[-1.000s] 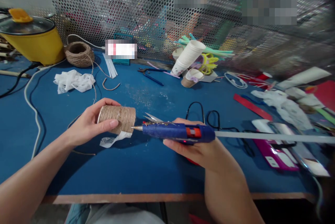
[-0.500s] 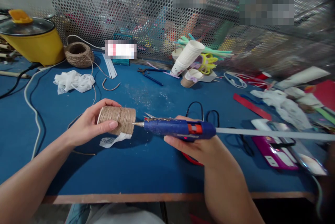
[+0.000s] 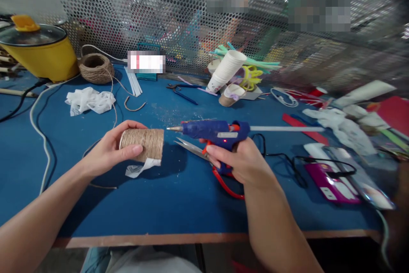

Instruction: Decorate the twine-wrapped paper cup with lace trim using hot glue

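Observation:
My left hand (image 3: pixel 107 149) is wrapped round a cup covered in jute twine (image 3: pixel 145 143), held on its side just above the blue table (image 3: pixel 159 205). A strip of white paper (image 3: pixel 138 169) hangs from under the cup. My right hand (image 3: pixel 239 162) grips a blue hot glue gun (image 3: pixel 214 130) by its handle, upright, nozzle pointing left toward the cup with a small gap between them. A glue stick (image 3: pixel 287 128) juts from the gun's back. Red-handled scissors (image 3: pixel 207 160) lie on the table under the gun.
At the back left stand a yellow pot (image 3: pixel 41 51) and a ball of twine (image 3: pixel 96 67), with white cloth (image 3: pixel 89 99) in front. A stack of paper cups (image 3: pixel 225 70), blue pliers (image 3: pixel 182 90), cables and craft scraps lie behind and to the right. A perforated metal screen (image 3: pixel 179 13) backs the table.
My right hand has lifted the glue gun up and back from the cup's end and turned it upright. The scissors beneath now show. My left hand and the cup have stayed put.

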`<state>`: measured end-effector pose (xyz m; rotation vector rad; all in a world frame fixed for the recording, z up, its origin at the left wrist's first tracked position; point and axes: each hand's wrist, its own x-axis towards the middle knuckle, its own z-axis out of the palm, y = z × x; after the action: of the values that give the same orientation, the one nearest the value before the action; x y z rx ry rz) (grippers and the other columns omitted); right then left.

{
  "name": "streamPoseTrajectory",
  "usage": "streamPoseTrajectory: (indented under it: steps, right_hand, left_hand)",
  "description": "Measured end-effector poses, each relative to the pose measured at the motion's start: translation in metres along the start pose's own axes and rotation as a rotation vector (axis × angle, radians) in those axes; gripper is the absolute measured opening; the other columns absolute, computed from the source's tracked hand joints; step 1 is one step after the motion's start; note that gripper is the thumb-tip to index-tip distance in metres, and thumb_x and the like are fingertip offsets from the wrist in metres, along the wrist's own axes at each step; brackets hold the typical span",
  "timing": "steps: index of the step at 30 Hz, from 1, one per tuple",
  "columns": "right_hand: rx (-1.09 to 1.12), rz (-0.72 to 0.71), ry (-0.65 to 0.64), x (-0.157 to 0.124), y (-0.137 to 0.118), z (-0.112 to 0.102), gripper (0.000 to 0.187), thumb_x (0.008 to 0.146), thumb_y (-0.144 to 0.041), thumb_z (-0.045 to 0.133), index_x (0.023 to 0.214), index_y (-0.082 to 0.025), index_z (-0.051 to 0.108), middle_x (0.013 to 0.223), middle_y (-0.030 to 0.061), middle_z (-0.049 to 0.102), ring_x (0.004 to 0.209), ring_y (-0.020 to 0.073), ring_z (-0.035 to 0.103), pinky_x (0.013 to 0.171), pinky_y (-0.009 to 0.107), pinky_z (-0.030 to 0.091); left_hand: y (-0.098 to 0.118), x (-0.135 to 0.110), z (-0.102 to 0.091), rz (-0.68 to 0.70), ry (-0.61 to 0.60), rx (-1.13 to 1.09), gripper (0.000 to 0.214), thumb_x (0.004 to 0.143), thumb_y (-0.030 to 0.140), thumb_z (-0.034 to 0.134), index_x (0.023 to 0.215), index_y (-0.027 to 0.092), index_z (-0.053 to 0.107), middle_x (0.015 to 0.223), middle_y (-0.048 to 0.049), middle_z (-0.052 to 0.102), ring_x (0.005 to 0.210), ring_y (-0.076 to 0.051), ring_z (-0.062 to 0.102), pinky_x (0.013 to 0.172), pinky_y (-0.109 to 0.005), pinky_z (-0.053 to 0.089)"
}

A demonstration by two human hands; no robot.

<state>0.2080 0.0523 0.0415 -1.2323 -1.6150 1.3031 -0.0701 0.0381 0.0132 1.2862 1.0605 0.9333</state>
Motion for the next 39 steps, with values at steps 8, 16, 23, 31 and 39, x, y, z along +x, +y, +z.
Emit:
streamPoseTrajectory:
  steps: [8,16,23,31,39]
  right_hand:
    - [-0.245,0.179,0.295,0.035,0.027,-0.011,0.035,0.077,-0.05,0.06,0.074,-0.015,0.058,0.066,0.0034,0.063,0.053,0.0111,0.056,0.051,0.023,0.047]
    - [-0.578,0.246,0.32,0.057,0.046,-0.015,0.033,0.08,-0.04,0.06,0.057,-0.019,0.049,0.05,0.0034,0.059,0.046,0.0138,0.055,0.048,0.025,0.041]
    - [-0.724,0.232,0.351,0.062,0.054,-0.016,0.027,0.082,-0.04,0.056,0.067,-0.017,0.056,0.06,0.0084,0.065,0.063,0.0212,0.064,0.061,0.029,0.044]
    - [-0.743,-0.073,0.375,0.036,0.017,0.006,0.017,0.086,-0.029,0.053,0.086,-0.017,0.064,0.102,0.0115,0.064,0.1,0.0236,0.058,0.087,0.037,0.044]
    - [-0.46,-0.594,-0.134,-0.003,-0.013,0.059,0.004,0.083,-0.022,0.057,0.084,-0.018,0.057,0.085,0.0065,0.062,0.085,0.0192,0.054,0.081,0.036,0.045]
  left_hand:
    - [-0.001,0.004,0.005,-0.064,0.057,-0.244,0.051,0.064,0.046,0.075,0.1,0.017,0.054,0.085,-0.0029,0.058,0.067,-0.013,0.055,0.054,-0.021,0.044]
    - [0.0,0.0,0.011,-0.079,0.026,-0.319,0.047,0.062,0.044,0.077,0.095,0.017,0.057,0.083,-0.0023,0.061,0.066,-0.013,0.057,0.055,-0.021,0.045]
    - [-0.003,0.0,0.012,-0.135,-0.032,-0.421,0.045,0.066,0.046,0.075,0.097,0.017,0.059,0.078,-0.0021,0.063,0.066,-0.015,0.063,0.056,-0.023,0.048]
    - [-0.005,-0.001,0.016,-0.17,-0.11,-0.455,0.035,0.071,0.044,0.071,0.094,0.019,0.06,0.076,-0.0025,0.065,0.061,-0.016,0.063,0.057,-0.028,0.053]
    - [-0.004,-0.001,0.022,-0.246,-0.11,-0.524,0.04,0.068,0.046,0.074,0.094,0.019,0.06,0.078,-0.0028,0.065,0.064,-0.017,0.063,0.059,-0.033,0.057]
